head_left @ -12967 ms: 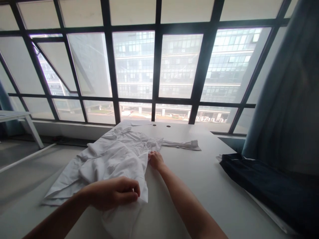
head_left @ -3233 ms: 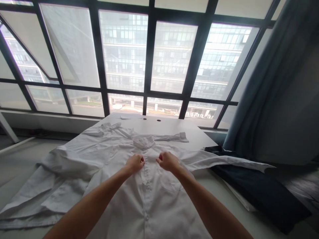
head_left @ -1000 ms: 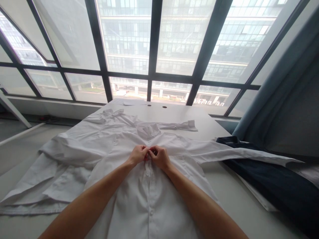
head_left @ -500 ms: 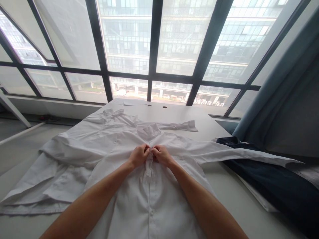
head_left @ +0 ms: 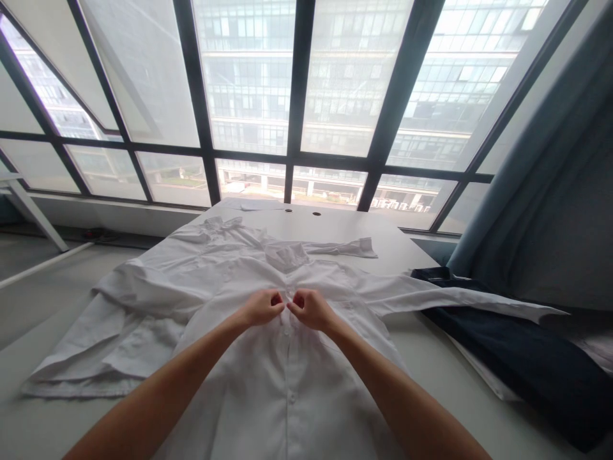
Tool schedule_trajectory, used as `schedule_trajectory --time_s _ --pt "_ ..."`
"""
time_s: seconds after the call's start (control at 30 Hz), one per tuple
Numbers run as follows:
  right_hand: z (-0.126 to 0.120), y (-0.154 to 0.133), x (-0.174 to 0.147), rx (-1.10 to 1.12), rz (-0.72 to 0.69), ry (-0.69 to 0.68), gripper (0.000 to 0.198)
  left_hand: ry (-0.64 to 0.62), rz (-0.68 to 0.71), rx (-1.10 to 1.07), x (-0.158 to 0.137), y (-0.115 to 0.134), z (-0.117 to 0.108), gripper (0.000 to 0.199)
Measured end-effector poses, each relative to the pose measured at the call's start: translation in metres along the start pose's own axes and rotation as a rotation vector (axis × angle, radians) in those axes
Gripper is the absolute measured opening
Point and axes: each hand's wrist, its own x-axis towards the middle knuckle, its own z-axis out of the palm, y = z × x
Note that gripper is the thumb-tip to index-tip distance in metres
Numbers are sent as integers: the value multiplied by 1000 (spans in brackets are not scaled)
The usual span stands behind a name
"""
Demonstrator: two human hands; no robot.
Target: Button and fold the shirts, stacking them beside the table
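A white button-up shirt (head_left: 253, 396) lies front up on the table, its collar (head_left: 287, 255) pointing towards the window. My left hand (head_left: 263, 307) is closed in a pinch on the shirt's front edge, some way below the collar. Facing it, my right hand (head_left: 311, 308) pinches the other side of the same button strip, thumb close to the left thumb. Whatever lies between the fingertips is too small to make out. Below the hands a button (head_left: 292, 397) shows on the strip. One sleeve (head_left: 454, 297) stretches out to the right.
Another white garment (head_left: 115, 338) is spread, wrinkled, on the left of the white table (head_left: 335, 223). Dark folded clothing (head_left: 517, 358) lies on the right, partly under the sleeve. Beyond the table stand framed windows, with a grey-blue curtain (head_left: 531, 166) at the right.
Both hands have come slightly down the button strip towards me, still close together. The fingers are curled more loosely at the knuckles, and the view has tilted up a little.
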Motion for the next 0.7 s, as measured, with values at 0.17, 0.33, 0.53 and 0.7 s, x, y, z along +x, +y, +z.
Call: schedule_trajectory --time_s 0.17,0.33,0.53,0.7 --pt "-8 -28 -37 -213 58 -204 32 -167 31 37 -35 14 2 12" --pt "3 -29 -48 -251 123 -155 28 -217 -68 25 -38 25 10 19" --pt "0 -39 -46 -255 212 -129 22 -233 -217 -78 -34 28 18 30" --pt "-1 -42 -48 -58 133 -25 12 -301 -266 -284 -38 20 15 30"
